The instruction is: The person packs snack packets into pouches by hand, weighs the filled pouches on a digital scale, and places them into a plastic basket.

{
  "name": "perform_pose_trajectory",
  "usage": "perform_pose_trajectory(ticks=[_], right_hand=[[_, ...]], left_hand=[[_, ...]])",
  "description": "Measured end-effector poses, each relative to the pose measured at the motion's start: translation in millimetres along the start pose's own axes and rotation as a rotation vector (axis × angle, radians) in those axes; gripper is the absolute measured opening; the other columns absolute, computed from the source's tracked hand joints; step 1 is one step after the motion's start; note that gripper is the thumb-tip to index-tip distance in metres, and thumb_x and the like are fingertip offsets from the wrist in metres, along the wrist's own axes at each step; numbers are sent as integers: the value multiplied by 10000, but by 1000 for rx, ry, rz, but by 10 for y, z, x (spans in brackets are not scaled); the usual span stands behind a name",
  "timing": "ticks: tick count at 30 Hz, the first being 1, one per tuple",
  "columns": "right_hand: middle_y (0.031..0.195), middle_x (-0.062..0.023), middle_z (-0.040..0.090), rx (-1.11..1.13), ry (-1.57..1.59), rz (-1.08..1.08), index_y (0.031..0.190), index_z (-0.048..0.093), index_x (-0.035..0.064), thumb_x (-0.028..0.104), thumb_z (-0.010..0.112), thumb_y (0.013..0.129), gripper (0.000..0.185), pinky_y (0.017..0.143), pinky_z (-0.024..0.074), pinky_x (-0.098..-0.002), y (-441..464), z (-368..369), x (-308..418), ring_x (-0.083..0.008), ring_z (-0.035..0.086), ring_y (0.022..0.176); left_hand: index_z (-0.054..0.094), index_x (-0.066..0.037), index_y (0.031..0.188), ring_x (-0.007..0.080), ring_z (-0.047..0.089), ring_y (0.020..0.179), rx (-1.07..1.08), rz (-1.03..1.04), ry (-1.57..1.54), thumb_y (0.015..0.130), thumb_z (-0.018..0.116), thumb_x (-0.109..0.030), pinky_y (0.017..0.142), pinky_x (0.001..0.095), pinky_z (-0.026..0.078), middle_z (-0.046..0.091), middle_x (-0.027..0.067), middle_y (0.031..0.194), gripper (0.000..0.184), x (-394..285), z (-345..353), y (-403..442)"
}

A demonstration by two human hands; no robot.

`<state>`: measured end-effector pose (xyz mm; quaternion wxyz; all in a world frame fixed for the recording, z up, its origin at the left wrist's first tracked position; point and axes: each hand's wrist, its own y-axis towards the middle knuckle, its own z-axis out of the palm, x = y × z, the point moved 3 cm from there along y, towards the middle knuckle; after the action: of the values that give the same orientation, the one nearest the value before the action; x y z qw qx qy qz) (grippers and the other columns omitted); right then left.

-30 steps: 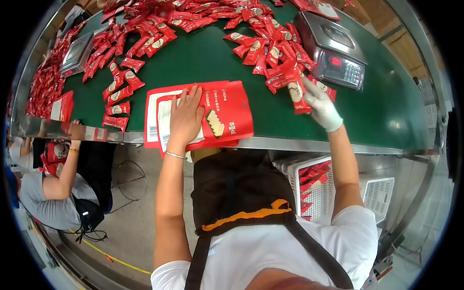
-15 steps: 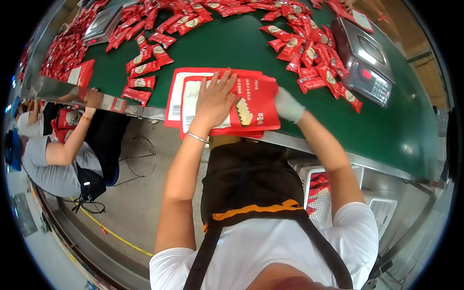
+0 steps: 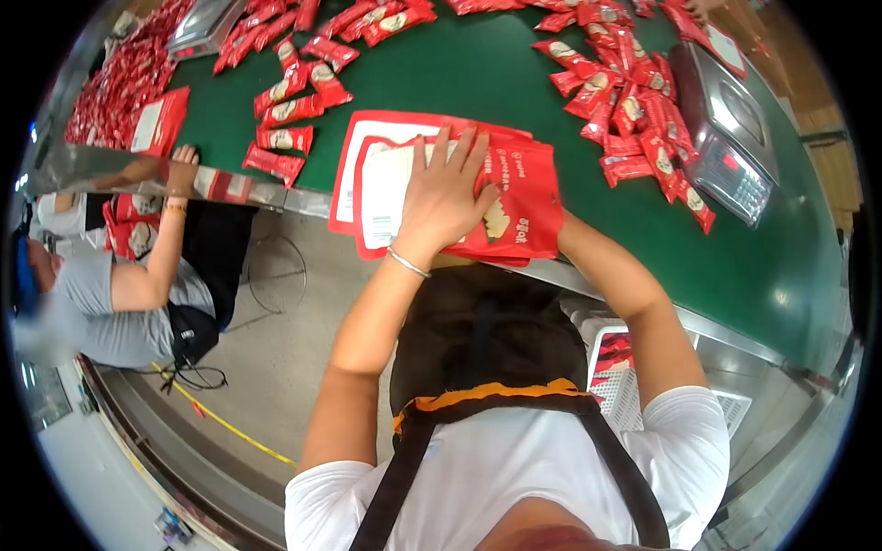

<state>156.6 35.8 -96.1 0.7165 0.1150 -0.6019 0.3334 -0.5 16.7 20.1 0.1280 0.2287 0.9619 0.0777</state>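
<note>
A small pile of flat red packaging bags (image 3: 533, 174) with white label panels lies at the front edge of the green table (image 3: 441, 73). My left hand (image 3: 446, 188), bare and with a bracelet at the wrist, rests flat on the top bag, fingers spread. From the right, my right forearm (image 3: 606, 262) reaches to the bag's right edge. The right hand itself is hidden by the bag; whether it is inside or underneath I cannot tell.
Small red packets (image 3: 634, 106) are heaped at the right beside a digital scale (image 3: 730, 119). More packets (image 3: 285, 138) lie left of the bags. Another scale (image 3: 202, 28) stands far left. A co-worker (image 3: 138, 285) sits at the left. White crates (image 3: 627, 395) stand below the table.
My gloved right hand, visible at the bags' right edge before, has gone out of sight behind the top bag. My left hand stays on the bags. The whole view has shifted slightly.
</note>
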Motion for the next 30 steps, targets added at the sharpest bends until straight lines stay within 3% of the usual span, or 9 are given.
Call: perform_pose_trajectory(ticks=[5, 9, 12, 16, 18, 23, 24, 25, 30], right_hand=[[1168, -66, 683, 11, 95, -22, 1236, 600, 19, 166, 675, 918, 358, 932, 521, -334, -64, 40, -14, -160, 634, 1064], [1175, -66, 680, 59, 414, 7, 1235, 602, 20, 164, 678, 917, 357, 931, 520, -333, -195, -88, 42, -165, 635, 1069], [1249, -71, 648, -352, -612, -154, 1268, 597, 27, 163, 676, 921, 381, 937, 516, -323, -601, -376, 449, -190, 626, 1121], [1334, -162, 589, -489, 79, -279, 1365, 521, -46, 309, 743, 838, 674, 1091, 394, -332, -1207, -400, 980, -234, 560, 1230], [1224, -181, 658, -213, -312, -110, 1277, 590, -48, 310, 741, 816, 604, 1016, 434, -317, -1148, -93, 1302, -238, 609, 1148], [857, -184, 720, -640, -604, -270, 992, 715, 25, 358, 715, 849, 363, 755, 530, -366, -1266, -469, 1635, -282, 699, 800], [899, -133, 738, -728, -488, -329, 983, 709, 3, 313, 751, 847, 341, 738, 536, -324, -1278, -839, 1554, -189, 694, 801], [891, -130, 739, -992, -648, -338, 1012, 706, -7, 328, 734, 872, 365, 770, 547, -328, -1596, -886, 1845, -199, 704, 836], [1027, -122, 684, -1348, 402, -718, 1182, 604, -26, 198, 670, 917, 354, 677, 562, -394, -2365, -2440, 1950, -238, 694, 841]], left_hand=[[603, -101, 1311, 317, 523, 1261, 114, -71, -304, 931, 527, -430, 1081, 516, 339, 567, 119, 1384, 508, 222, 35, 472], [684, -116, 1093, 309, 666, 937, 465, -28, -239, 880, 603, -373, 856, 448, 486, 700, 115, 998, 344, 316, 316, 938], [638, -70, 966, 351, 665, 768, 332, 166, -425, 869, 650, -265, 679, 427, 508, 679, 149, 773, 219, 338, 517, 984], [610, -69, 956, 396, 642, 792, -66, -65, -235, 912, 598, -197, 701, 448, 498, 671, 168, 811, 136, -260, -194, 742], [613, -65, 984, 385, 641, 853, -87, -10, -184, 905, 610, -178, 757, 446, 489, 675, 167, 890, 138, -713, -451, 744], [572, -24, 1211, 353, 540, 1181, -604, 240, -272, 879, 639, -103, 1010, 442, 383, 590, 173, 1259, 349, -1094, -921, 687], [545, -10, 1275, 352, 496, 1249, -675, 273, -269, 873, 641, -89, 1057, 446, 347, 554, 174, 1322, 421, -1142, -984, 578], [513, -5, 1316, 360, 485, 1278, -632, 282, -299, 876, 629, -82, 1084, 454, 339, 547, 179, 1341, 462, -1136, -948, 470], [535, -32, 1316, 397, 337, 1402, -57, 168, -280, 875, 651, -274, 1170, 554, 202, 433, 191, 1459, 516, -1080, 107, -93]])
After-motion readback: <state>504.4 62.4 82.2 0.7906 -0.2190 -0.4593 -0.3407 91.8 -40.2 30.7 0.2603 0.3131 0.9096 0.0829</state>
